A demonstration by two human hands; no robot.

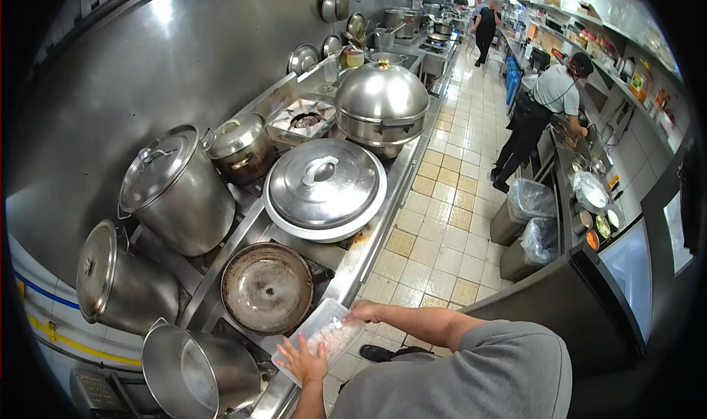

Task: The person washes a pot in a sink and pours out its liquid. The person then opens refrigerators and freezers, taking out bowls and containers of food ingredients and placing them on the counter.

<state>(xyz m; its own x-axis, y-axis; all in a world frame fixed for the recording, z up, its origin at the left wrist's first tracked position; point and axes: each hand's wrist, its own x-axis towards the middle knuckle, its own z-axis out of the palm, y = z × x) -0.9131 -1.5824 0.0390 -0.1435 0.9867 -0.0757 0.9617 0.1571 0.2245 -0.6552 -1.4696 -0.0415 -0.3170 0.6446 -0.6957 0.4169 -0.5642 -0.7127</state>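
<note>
A translucent plastic container (313, 322) with pale pinkish pieces (333, 338) inside is tilted over the front edge of the stove. My right hand (366, 311) grips its far right rim. At the near left end of the container, my left hand (303, 360) has its fingers spread, touching or just over the rim. Just beyond the container sits a worn frying pan (266, 289) on a burner, with nothing in it but a dark spot at its centre. Behind the pan is a wide white-rimmed pot with a metal lid (324, 183).
Tall lidded pots (180, 198) and an open deep pot (199, 375) stand left. A domed steamer (383, 102) is farther along the stove. Across the tiled aisle (434, 235) a co-worker (541, 110) bends over a counter, near lined bins (530, 220). Another person (486, 32) stands far back.
</note>
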